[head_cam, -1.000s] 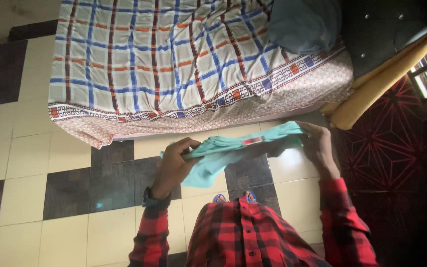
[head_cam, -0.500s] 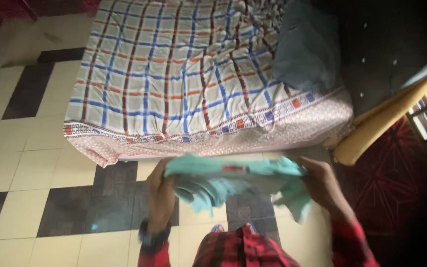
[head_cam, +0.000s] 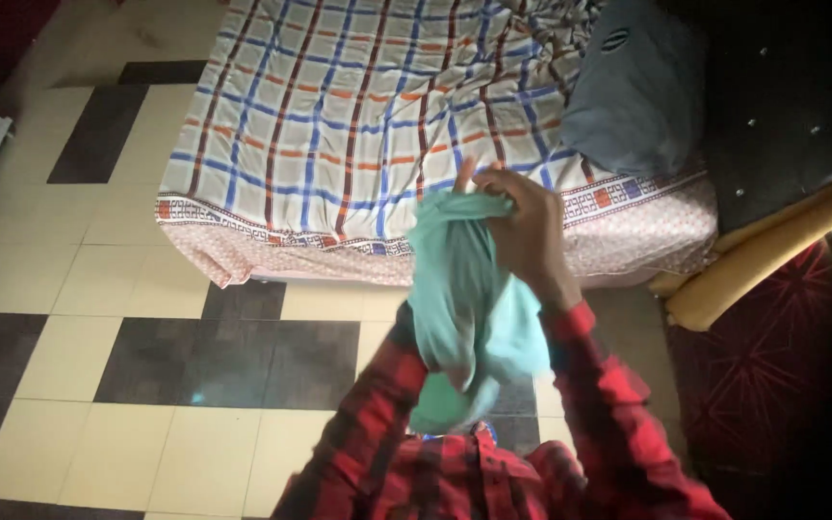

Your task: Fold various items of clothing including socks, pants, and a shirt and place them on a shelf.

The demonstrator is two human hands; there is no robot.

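Plaid-sheeted bed [head_cam: 358,106], blue pillow [head_cam: 633,91], checkered floor [head_cam: 98,376]

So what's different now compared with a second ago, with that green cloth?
The two hands, spread apart a second ago with the green cloth stretched level between them, have come together and risen. The cloth now hangs bunched from the right hand; the left hand is mostly hidden behind it. The view has also shifted a little. The checked bed sheet, blue pillow and tiled floor look unchanged.
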